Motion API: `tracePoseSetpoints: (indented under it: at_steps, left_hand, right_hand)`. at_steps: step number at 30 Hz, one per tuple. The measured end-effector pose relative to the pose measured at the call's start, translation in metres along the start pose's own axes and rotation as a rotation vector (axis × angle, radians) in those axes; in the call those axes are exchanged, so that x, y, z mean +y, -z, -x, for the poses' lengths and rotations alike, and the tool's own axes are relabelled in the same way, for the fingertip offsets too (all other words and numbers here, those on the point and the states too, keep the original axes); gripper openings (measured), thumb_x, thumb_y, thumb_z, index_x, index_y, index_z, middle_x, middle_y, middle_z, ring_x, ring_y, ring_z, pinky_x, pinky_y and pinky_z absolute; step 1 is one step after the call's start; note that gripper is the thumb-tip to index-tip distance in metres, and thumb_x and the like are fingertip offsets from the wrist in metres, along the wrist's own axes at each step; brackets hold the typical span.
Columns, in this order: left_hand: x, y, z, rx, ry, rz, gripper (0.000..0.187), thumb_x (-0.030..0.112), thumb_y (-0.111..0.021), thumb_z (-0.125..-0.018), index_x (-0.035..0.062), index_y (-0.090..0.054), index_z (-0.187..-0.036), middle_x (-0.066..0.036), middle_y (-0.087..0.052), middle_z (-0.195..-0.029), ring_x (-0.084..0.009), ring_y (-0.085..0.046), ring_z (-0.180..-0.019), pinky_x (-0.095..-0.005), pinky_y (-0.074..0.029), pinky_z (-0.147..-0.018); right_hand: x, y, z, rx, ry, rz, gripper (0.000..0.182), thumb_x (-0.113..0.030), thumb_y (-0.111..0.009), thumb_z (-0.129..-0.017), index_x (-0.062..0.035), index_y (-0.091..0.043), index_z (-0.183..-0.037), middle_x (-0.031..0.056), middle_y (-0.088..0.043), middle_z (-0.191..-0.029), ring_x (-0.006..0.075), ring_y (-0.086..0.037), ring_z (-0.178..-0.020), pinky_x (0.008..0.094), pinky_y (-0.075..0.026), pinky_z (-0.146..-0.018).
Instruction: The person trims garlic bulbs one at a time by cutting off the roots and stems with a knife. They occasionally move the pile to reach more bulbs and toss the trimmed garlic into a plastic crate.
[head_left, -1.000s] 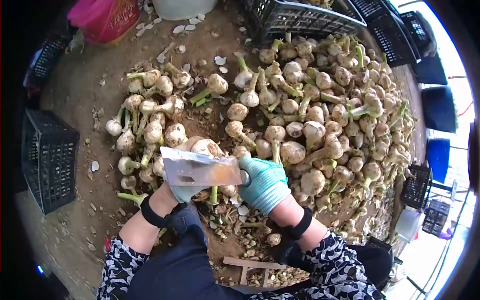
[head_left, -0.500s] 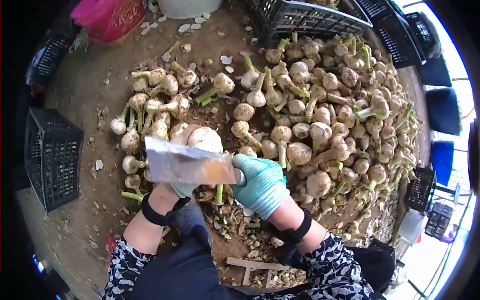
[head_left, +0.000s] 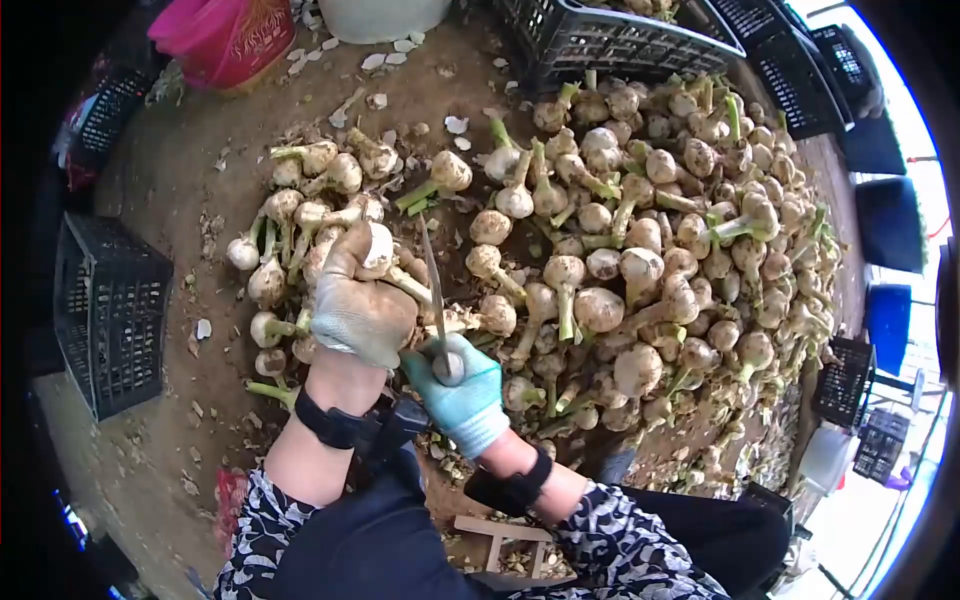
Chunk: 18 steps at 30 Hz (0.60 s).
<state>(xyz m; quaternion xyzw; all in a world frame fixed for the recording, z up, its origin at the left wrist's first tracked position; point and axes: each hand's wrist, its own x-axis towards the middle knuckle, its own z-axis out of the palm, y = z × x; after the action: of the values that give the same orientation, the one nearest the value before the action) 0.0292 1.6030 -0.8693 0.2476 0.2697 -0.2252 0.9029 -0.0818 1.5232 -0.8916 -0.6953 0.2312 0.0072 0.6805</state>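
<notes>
My left hand (head_left: 365, 310), in a soiled white glove, is closed around a pale round bulb (head_left: 378, 248) with a shaved white face. The bulb's stalk (head_left: 408, 285) points right, toward the blade. In a mint-green glove, my right hand (head_left: 460, 390) grips a cleaver (head_left: 436, 275) by its handle. Its blade appears nearly edge-on, pointing away from me just right of the bulb and overlapping the stalk's end in this view. Soil-stained bulbs with green stalks (head_left: 268, 280) lie left of my left hand. Close right of the blade lies another bulb (head_left: 497, 315).
A large heap of bulbs (head_left: 680, 260) covers the ground at right. Black crates stand at left (head_left: 112, 315) and at the back (head_left: 620, 45). A pink bucket (head_left: 225, 45) and a white tub (head_left: 385, 18) stand behind. A small wooden stool (head_left: 500, 530) sits between my legs.
The cleaver has turned from broadside over the bulb to nearly edge-on at its right. My right hand moved left and down; my left hand, previously mostly hidden, now shows with the bulb turned.
</notes>
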Motion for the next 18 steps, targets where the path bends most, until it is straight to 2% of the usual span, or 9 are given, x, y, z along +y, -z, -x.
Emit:
tracePoseSetpoints:
  at_steps: [1, 6, 8, 9, 10, 11, 13, 16, 18]
  left_hand:
    - [0.003, -0.001, -0.001, 0.079, 0.093, 0.193, 0.017, 0.023, -0.057, -0.087, 0.0077, -0.056, -0.081, -0.007, -0.057, -0.070, -0.0221, -0.054, -0.070, -0.0398, -0.045, -0.073]
    - [0.009, 0.001, 0.000, 0.035, 0.103, 0.080, 0.021, 0.025, -0.055, -0.087, 0.0067, -0.056, -0.077, -0.007, -0.059, -0.066, -0.0233, -0.057, -0.072, -0.0359, -0.044, -0.077]
    - [0.008, -0.007, 0.007, -0.442, 0.230, 0.277, 0.028, 0.030, -0.055, -0.087, 0.0023, -0.058, -0.092, -0.010, -0.063, -0.082, -0.0247, -0.060, -0.089, -0.0381, -0.042, -0.090]
    - [-0.006, -0.014, 0.009, -0.440, 0.224, 0.271, 0.028, 0.030, -0.055, -0.087, 0.0023, -0.058, -0.092, -0.010, -0.063, -0.082, -0.0247, -0.060, -0.089, -0.0381, -0.042, -0.090]
    - [-0.031, -0.027, 0.009, -0.625, -0.204, -0.085, 0.037, 0.034, -0.054, -0.087, 0.0040, -0.047, -0.107, -0.013, -0.055, -0.099, -0.0256, -0.058, -0.091, -0.0390, -0.043, -0.091]
    - [-0.056, -0.038, 0.010, -0.766, -0.638, -0.451, 0.052, 0.038, -0.053, -0.086, 0.0057, -0.036, -0.123, -0.015, -0.048, -0.115, -0.0265, -0.057, -0.093, -0.0399, -0.044, -0.092]
    - [-0.043, -0.048, 0.009, -0.625, -0.776, -1.647, 0.068, 0.041, -0.047, -0.085, 0.0041, -0.026, -0.137, -0.020, -0.036, -0.133, -0.0317, -0.051, -0.105, -0.0430, -0.044, -0.095]
    - [0.011, -0.025, -0.050, 0.066, -0.465, -2.659, 0.068, 0.024, -0.048, -0.081, -0.0019, -0.021, -0.137, -0.019, -0.043, -0.121, -0.0280, -0.048, -0.108, -0.0376, -0.042, -0.094]
    - [0.022, 0.042, -0.103, 0.445, -0.951, -2.891, 0.072, 0.023, -0.055, -0.079, -0.0031, -0.023, -0.137, -0.018, -0.048, -0.118, -0.0257, -0.047, -0.113, -0.0365, -0.036, -0.100]
  right_hand:
    - [0.005, -0.007, -0.002, 0.026, -0.045, -0.036, 0.010, -0.009, -0.069, -0.079, -0.0030, -0.062, -0.083, 0.0011, -0.062, -0.067, 0.0053, -0.053, -0.060, 0.0224, -0.045, -0.055]
    - [0.039, -0.014, -0.003, 0.115, -0.059, 0.050, 0.012, -0.009, -0.068, -0.079, -0.0022, -0.062, -0.086, 0.0005, -0.063, -0.068, 0.0061, -0.054, -0.060, 0.0236, -0.046, -0.055]
    - [0.061, -0.005, -0.002, 0.021, -0.489, -0.004, 0.016, -0.017, -0.064, -0.082, -0.0013, -0.060, -0.084, 0.0034, -0.060, -0.065, 0.0106, -0.052, -0.057, 0.0284, -0.045, -0.055]
    - [0.076, -0.003, 0.005, 0.149, -0.394, -0.097, 0.018, -0.019, -0.064, -0.081, -0.0018, -0.059, -0.078, 0.0029, -0.061, -0.065, 0.0108, -0.052, -0.056, 0.0284, -0.045, -0.054]
    - [0.083, -0.008, 0.008, 0.248, -0.288, -0.482, 0.018, -0.020, -0.065, -0.080, -0.0034, -0.059, -0.077, 0.0009, -0.059, -0.064, 0.0105, -0.051, -0.053, 0.0268, -0.044, -0.051]
    - [0.079, -0.007, 0.010, 0.228, -0.294, -0.479, 0.018, -0.020, -0.065, -0.080, -0.0034, -0.059, -0.077, 0.0009, -0.059, -0.064, 0.0105, -0.051, -0.053, 0.0268, -0.044, -0.051]
    - [0.052, 0.016, 0.010, 0.143, -0.454, -0.225, 0.014, -0.017, -0.066, -0.079, -0.0041, -0.059, -0.079, -0.0016, -0.056, -0.062, 0.0081, -0.050, -0.051, 0.0244, -0.042, -0.050]
    - [0.053, 0.040, 0.004, 0.149, -0.480, -0.061, 0.016, -0.017, -0.068, -0.079, -0.0048, -0.058, -0.076, -0.0027, -0.055, -0.062, 0.0058, -0.046, -0.051, 0.0222, -0.039, -0.049]
    - [0.053, 0.043, 0.003, 0.147, -0.438, -0.053, 0.020, -0.020, -0.070, -0.078, -0.0040, -0.060, -0.083, -0.0002, -0.054, -0.059, 0.0090, -0.049, -0.043, 0.0248, -0.039, -0.039]
